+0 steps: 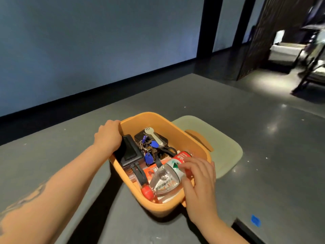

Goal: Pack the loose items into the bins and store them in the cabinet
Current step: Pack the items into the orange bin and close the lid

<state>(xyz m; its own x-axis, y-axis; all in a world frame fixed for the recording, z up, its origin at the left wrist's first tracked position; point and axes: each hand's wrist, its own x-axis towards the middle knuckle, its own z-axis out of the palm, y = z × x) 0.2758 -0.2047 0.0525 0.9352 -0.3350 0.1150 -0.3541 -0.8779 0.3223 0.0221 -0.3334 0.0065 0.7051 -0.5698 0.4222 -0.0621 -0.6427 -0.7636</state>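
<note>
Left hand: your left hand [108,137] is curled closed over the far-left rim of the orange bin [168,128], fingers hooked inside the wall. That reads as a steadying hold, so the bin does not slide on the grey table [263,138] while the other hand works.

Right hand: your right hand [199,176] is loosely wrapped round the label end of the water bottle [166,178], fingertips on the plastic. You seem to be laying it down rather than lifting it, though the picture alone cannot settle which.

Bottle: it lies on its side along the near wall of the bin, red cap [147,191] pointing toward you. Flat is the only way it fits below the rim.

Contents: a black pouch [131,153] lies against the left wall, a bunch of keys with blue tags [151,148] sits in the middle, a pale plastic fork [154,135] rests on a dark case behind them, and an orange packet [153,170] lies partly under the bottle. The heavier flat things are low and the bottle on top, which keeps the load stable.

Lid: a pale green lid [223,150] lies on the table just behind and to the right of the bin, within reach for closing.

Progress: packing looks nearly done. The cabinet is not in view.

Risk: the round bottle may roll when you let go.
</note>
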